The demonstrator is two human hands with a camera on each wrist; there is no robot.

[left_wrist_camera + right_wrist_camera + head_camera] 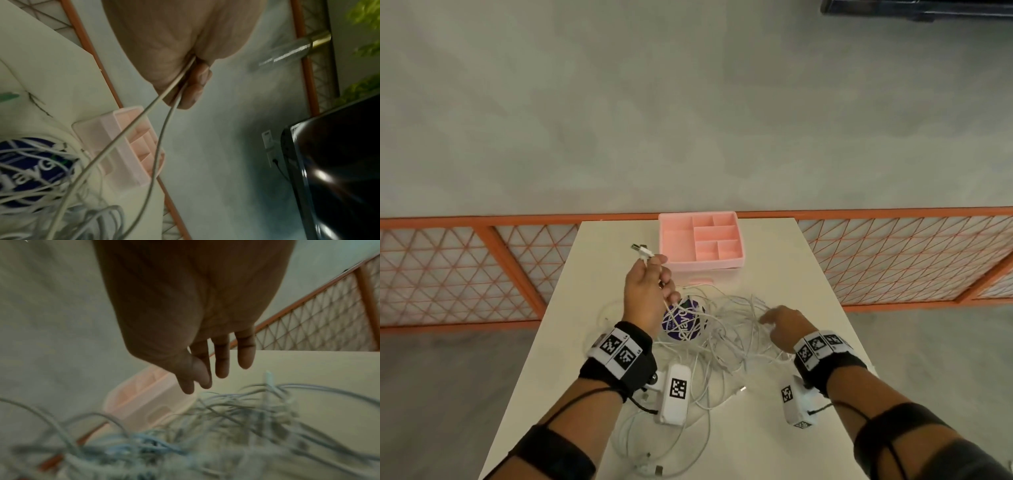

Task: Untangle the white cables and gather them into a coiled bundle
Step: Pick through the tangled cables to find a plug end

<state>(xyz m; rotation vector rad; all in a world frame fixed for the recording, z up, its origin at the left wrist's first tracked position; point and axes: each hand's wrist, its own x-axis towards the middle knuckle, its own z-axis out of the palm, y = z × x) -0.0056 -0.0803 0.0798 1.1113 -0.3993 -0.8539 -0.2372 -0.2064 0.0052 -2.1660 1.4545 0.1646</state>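
White cables (726, 329) lie in a big messy heap in the middle of my white table (774, 260). Some loops spill toward the near edge. My left hand (645, 294) is up above the heap. Its fingers (197, 87) are curled tight around two strands, and the plug ends (642, 251) stick out past my thumb. In the left wrist view the two strands hang down from my fist into the heap. My right hand (786, 327) is low at the right side of the heap. Its fingers (222, 360) are straight and loose, and they grip nothing. I cannot tell if they touch a cable. Under the mess sits a round purple thing (683, 322) with white letters. Cables cross the letters, so I cannot read the word. A pink tray (700, 263) with small boxes in it stands at the far end of the table. Black and white square code tags (616, 347) sit on my wristbands. An orange wire fence (893, 253) runs behind the table.
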